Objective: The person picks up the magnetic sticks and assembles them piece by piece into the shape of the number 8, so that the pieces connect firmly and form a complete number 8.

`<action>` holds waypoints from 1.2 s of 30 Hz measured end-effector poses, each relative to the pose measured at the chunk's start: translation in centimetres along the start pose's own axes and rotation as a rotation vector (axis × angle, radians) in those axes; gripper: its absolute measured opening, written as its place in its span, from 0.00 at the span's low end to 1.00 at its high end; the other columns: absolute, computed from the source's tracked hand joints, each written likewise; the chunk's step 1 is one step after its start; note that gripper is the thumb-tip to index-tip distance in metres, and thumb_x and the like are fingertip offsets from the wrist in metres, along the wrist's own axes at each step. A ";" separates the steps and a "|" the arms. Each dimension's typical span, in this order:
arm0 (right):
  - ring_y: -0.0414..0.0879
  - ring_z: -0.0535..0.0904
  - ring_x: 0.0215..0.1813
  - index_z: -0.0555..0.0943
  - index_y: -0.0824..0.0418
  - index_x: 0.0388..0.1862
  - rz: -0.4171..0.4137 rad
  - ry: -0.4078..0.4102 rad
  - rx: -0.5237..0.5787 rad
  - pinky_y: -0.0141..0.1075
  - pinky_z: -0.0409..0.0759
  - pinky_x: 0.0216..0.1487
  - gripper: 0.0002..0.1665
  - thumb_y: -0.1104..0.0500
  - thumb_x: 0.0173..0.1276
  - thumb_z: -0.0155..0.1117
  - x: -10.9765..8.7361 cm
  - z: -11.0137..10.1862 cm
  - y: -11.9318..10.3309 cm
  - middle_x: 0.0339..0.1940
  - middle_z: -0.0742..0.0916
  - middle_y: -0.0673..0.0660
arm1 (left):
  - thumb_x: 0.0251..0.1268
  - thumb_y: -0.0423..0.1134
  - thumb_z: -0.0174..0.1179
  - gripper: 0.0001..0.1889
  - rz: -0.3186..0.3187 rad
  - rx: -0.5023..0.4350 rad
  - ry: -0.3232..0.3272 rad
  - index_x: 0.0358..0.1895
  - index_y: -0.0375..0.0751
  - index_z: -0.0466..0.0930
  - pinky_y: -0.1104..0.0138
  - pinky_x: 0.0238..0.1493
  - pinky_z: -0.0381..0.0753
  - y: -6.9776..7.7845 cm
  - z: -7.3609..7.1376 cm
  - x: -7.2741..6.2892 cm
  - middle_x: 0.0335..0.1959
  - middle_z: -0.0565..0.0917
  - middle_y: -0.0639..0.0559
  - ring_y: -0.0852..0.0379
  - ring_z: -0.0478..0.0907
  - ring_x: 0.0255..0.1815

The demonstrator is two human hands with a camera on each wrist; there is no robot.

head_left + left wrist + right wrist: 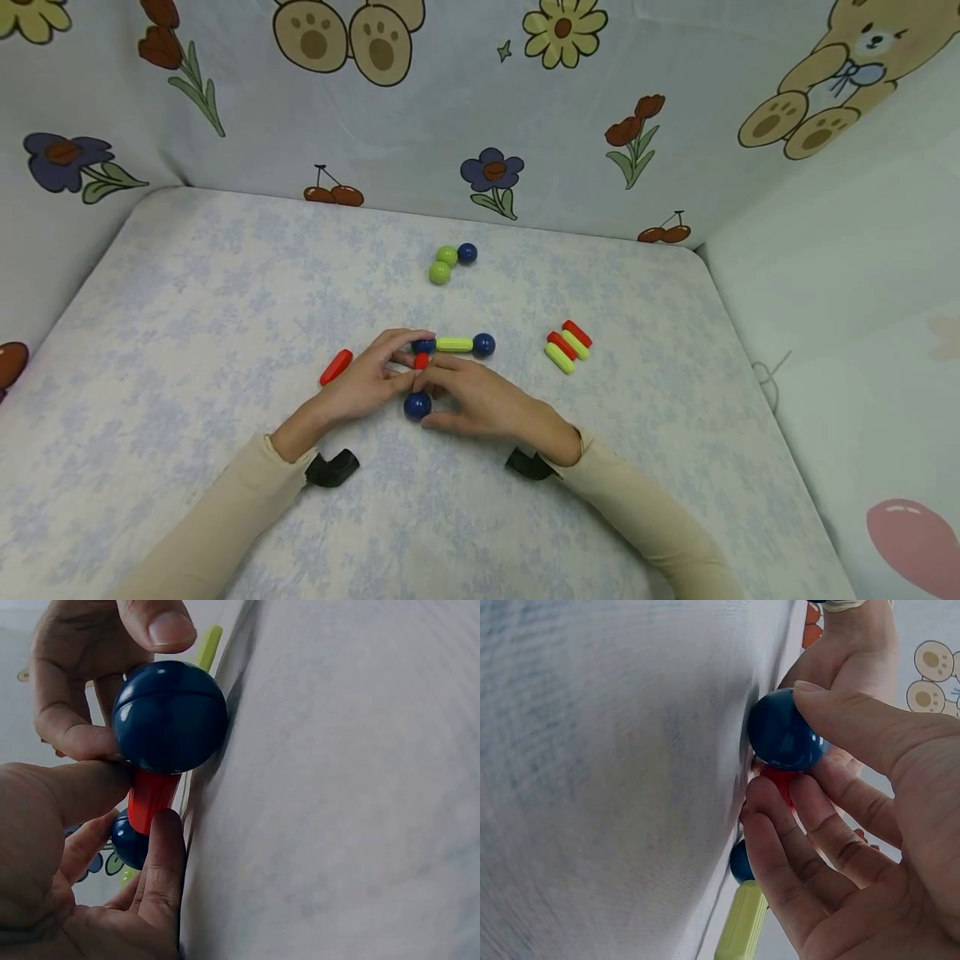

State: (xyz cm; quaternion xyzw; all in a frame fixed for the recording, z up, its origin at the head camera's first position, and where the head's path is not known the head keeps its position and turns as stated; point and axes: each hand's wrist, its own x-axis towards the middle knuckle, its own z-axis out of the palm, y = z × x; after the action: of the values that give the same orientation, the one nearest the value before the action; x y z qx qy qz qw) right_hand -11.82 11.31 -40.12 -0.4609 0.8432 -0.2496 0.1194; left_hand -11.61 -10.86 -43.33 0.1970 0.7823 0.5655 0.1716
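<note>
A red rod (pixel 422 361) joins a near blue ball (pixel 417 407) to a far blue ball (pixel 425 344). From the far ball a yellow-green rod (pixel 454 344) runs right to another blue ball (pixel 483 345). My left hand (pixel 363 385) pinches the red rod (pixel 152 801) between thumb and finger, with its other fingers reaching to the far ball. The right hand (pixel 480 400) grips the near blue ball (pixel 784 731), thumb on one side and fingertips on the other, close to the red rod. Part of the red rod is hidden by fingers.
A loose red rod (pixel 336 367) lies left of the left hand. Red and yellow-green rods (pixel 559 357) lie side by side to the right. Farther back are two green balls (pixel 439 272) and a blue ball (pixel 467 253). A patterned cloth wall (pixel 420 142) bounds the back.
</note>
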 end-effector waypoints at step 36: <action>0.48 0.83 0.47 0.81 0.62 0.53 0.212 0.163 0.066 0.44 0.83 0.50 0.20 0.55 0.66 0.73 -5.6 -4.4 3.7 0.47 0.86 0.56 | 0.73 0.37 0.60 0.29 -0.071 0.030 0.023 0.75 0.51 0.65 0.58 0.55 0.79 0.3 0.3 0.2 0.72 0.62 0.45 0.48 0.74 0.60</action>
State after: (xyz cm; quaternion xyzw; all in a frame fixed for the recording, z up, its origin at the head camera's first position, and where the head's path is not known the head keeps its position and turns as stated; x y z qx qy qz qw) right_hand -13.34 19.05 -38.52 -0.3432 0.8855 -0.2996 0.0914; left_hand -11.56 -10.44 -43.14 0.1650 0.7991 0.5495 0.1796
